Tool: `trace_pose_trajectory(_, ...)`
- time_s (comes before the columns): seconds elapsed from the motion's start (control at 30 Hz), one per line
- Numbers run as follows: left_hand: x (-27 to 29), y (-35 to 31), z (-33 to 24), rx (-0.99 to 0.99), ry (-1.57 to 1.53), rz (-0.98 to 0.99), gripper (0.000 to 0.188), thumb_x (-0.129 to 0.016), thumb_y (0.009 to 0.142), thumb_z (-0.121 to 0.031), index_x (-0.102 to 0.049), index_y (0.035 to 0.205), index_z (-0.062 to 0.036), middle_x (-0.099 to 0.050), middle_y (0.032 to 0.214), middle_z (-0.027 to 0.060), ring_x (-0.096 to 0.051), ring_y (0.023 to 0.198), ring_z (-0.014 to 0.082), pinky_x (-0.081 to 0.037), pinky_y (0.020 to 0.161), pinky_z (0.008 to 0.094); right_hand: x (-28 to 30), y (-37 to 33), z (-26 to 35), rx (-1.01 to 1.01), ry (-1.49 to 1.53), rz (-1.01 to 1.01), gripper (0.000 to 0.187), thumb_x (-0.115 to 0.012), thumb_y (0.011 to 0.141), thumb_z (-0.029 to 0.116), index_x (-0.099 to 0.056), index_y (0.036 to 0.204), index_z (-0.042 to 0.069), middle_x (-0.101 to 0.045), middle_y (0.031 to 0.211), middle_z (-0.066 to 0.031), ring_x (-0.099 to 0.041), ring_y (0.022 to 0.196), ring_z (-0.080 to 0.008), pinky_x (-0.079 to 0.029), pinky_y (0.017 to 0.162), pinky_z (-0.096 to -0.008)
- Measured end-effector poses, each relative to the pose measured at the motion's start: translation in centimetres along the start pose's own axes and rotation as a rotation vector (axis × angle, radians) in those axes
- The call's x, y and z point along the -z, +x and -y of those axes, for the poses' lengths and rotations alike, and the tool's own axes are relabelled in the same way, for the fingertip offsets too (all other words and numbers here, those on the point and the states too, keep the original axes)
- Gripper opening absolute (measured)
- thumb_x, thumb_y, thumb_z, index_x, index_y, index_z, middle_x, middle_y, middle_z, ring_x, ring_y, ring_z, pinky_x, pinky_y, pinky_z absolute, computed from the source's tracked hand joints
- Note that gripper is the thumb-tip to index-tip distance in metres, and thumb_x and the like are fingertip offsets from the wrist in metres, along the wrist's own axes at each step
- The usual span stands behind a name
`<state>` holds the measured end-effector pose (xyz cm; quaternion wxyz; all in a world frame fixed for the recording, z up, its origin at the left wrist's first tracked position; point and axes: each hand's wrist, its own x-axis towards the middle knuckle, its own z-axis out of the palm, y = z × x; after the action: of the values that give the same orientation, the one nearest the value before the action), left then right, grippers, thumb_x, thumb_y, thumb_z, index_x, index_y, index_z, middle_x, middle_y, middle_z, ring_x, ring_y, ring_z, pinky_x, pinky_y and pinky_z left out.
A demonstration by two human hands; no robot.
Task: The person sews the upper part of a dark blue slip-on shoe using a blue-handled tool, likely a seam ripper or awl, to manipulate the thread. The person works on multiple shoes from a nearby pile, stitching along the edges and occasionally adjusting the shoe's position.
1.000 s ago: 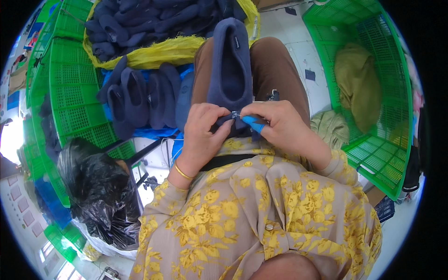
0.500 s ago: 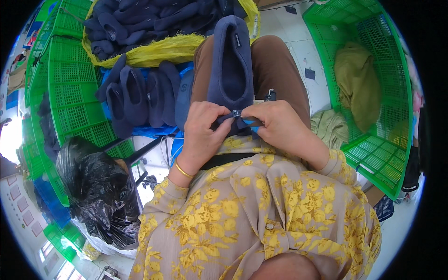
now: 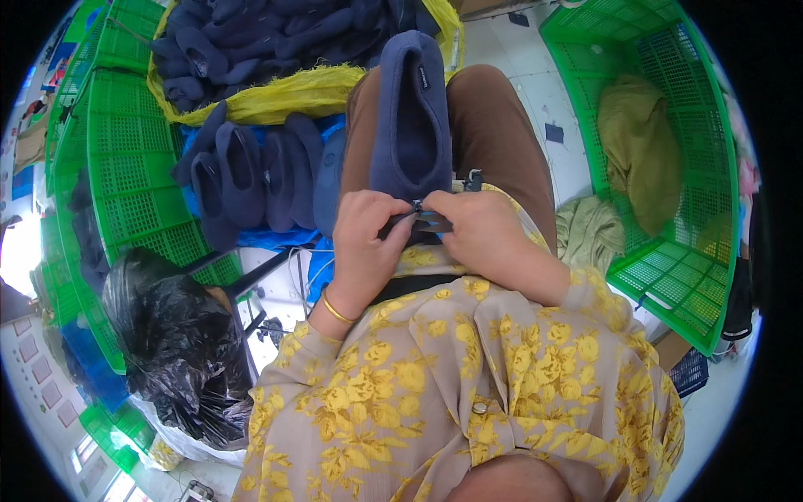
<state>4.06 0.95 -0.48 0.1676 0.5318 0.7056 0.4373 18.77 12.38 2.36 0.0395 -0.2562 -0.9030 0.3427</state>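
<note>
A navy felt slipper (image 3: 408, 178) lies sole down over my lap, its opening facing up and a small dark label on its inner wall. Close against its near end, my left hand (image 3: 366, 230) is closed, thumb and forefinger pinching a small dark piece (image 3: 416, 206) of fabric or label. My right hand (image 3: 488, 233) pinches the same spot from the other side. Under its fingers shows a dark metal tool with pointed blades (image 3: 436, 222), like small scissors; the grip on it is partly hidden. The fingertips of both hands nearly touch.
Ahead, a yellow woven sack (image 3: 276, 99) brims with navy slippers. More slippers (image 3: 242, 171) rest on blue plastic at the left, beside green crates (image 3: 134, 159). A black plastic bag (image 3: 171, 335) stands lower left. To the right, a green crate (image 3: 669, 289) holds olive cloth (image 3: 640, 138).
Both hands have shifted slightly left and stay pinched at the slipper's near end. My right hand has turned, and more of the pointed blades shows below its fingers.
</note>
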Motion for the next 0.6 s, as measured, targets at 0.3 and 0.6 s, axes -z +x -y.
trace_pose_trajectory(0.3,-0.3,-0.9,-0.3,-0.031,0.014,-0.084,0.016,-0.074,0.072,0.003,-0.07,0.087,-0.0038,-0.067,0.086,0.0081,-0.061,0.08,0.0257,-0.049,0.069,0.033,-1.1,-0.9,-0.9,0.032,-0.024,0.097,0.031,-0.062,0.076,0.005,-0.046,0.103,0.001,-0.063,0.066,-0.0173,-0.065,0.064,-0.0365,-0.05,0.058,-0.0487)
trace_pose_trajectory(0.6,-0.1,-0.8,0.0,-0.048,-0.029,-0.066,0.014,-0.073,0.073,0.003,-0.07,0.086,-0.0027,-0.068,0.085,0.0098,-0.064,0.078,0.0259,-0.051,0.068,0.0325,-2.6,-0.5,-1.5,0.1,0.011,-0.002,0.033,-0.062,0.075,0.002,-0.045,0.104,0.002,-0.063,0.067,-0.0169,-0.065,0.063,-0.0373,-0.05,0.057,-0.0475)
